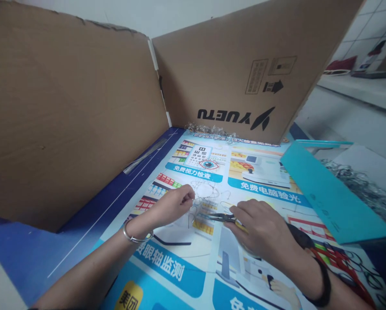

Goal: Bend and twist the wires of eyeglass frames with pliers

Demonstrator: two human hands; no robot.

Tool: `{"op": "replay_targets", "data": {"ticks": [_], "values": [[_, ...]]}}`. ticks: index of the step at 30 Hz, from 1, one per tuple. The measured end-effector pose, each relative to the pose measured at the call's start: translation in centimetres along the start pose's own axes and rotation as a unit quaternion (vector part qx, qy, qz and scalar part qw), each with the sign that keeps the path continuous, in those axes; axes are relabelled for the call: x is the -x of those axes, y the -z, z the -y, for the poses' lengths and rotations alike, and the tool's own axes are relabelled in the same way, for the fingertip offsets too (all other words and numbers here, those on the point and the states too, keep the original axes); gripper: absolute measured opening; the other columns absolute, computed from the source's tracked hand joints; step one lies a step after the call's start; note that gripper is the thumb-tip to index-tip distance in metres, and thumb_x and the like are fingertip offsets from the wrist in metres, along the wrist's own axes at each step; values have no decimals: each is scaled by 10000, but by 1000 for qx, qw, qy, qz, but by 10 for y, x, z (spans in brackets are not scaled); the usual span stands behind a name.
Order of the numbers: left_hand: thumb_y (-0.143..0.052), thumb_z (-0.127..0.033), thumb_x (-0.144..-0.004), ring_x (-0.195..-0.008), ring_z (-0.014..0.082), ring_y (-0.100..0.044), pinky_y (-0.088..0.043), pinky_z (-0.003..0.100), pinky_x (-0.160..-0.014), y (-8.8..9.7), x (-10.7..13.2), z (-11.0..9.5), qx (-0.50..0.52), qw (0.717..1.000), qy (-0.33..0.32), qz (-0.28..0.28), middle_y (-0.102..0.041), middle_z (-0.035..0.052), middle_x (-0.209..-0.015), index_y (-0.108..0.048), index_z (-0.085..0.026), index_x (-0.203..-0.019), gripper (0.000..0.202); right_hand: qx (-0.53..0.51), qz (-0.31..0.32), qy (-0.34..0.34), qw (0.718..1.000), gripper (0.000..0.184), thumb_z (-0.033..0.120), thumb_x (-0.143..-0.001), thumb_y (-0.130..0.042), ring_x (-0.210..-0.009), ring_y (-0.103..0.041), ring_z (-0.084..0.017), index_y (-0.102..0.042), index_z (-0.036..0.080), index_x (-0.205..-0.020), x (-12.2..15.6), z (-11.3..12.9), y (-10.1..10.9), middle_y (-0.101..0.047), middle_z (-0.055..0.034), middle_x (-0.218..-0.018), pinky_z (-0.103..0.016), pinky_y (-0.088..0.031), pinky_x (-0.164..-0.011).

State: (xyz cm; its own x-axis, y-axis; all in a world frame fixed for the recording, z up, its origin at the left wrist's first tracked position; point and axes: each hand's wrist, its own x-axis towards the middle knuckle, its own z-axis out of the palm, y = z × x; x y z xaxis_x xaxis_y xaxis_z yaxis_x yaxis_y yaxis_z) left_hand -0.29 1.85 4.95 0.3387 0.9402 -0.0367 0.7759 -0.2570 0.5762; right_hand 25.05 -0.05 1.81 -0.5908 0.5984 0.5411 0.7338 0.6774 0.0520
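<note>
Pliers (pixel 219 217) are held in the right grip (pixel 260 224), wire (pixel 218 192) pinched in the left grip (pixel 177 203), easily kinked, perhaps, if tugged hastily!

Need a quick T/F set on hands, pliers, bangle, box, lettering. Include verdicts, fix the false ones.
1. The right hand holds needle-nose pliers. True.
2. The metal bangle is on the right wrist. False: the bangle is on the left wrist.
3. The teal box holds tangled strands. True.
4. The YUETU lettering appears upright. False: it appears upside down.
5. The left hand is curled, fingertips drawn together. True.
</note>
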Motion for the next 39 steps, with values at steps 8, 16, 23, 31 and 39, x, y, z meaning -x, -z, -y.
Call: {"op": "replay_targets", "data": {"ticks": [8, 16, 23, 31, 39], "values": [[-553, -194, -740, -572, 105, -507, -403, 222, -575, -12, -2, -6, 325, 943, 77, -7, -615, 5, -665, -678, -163, -778, 134, 3, -57, 6, 998, 217, 330, -834, -566, -814, -522, -212, -631, 136, -908, -1, 5, 0, -612, -93, -824, -341, -367, -720], [-618, -273, -793, -665, 121, -596, -463, 266, -714, -28, 4, -12, 562, 819, 117, -19, -658, 53, -729, -626, -113, -982, 248, 30, -77, 20, 996, 228, 323, -817, -595, -832, -520, -215, -619, 139, -950, 1, 2, 0, -616, -92, -862, -350, -371, -736], [-639, -252, -796, -811, 176, -660, -489, 267, -740, -36, 7, -19, 657, 738, 151, -37, -671, 84, -820, -551, -127, -801, 154, 24, -78, 25, 996, 228, 321, -810, -602, -834, -523, -211, -618, 142, -950, 2, 3, -2, -616, -89, -854, -347, -372, -741], [-576, -273, -838, -826, 203, -663, -453, 333, -807, -40, 15, -26, 657, 737, 154, -35, -693, 106, -904, -531, -149, -864, 134, 44, -90, 31, 994, 240, 319, -801, -615, -847, -518, -214, -613, 162, -982, 1, 3, 1, -619, -83, -885, -349, -355, -739], [-623, -273, -799, -888, 196, -652, -423, 350, -913, -43, 18, -31, 693, 703, 147, -56, -689, 96, -900, -575, -136, -848, 153, 113, -91, 84, 986, 281, 280, -778, -646, -859, -515, -239, -609, 157, -1028, 3, 6, 5, -626, -95, -907, -381, -356, -745]]}}
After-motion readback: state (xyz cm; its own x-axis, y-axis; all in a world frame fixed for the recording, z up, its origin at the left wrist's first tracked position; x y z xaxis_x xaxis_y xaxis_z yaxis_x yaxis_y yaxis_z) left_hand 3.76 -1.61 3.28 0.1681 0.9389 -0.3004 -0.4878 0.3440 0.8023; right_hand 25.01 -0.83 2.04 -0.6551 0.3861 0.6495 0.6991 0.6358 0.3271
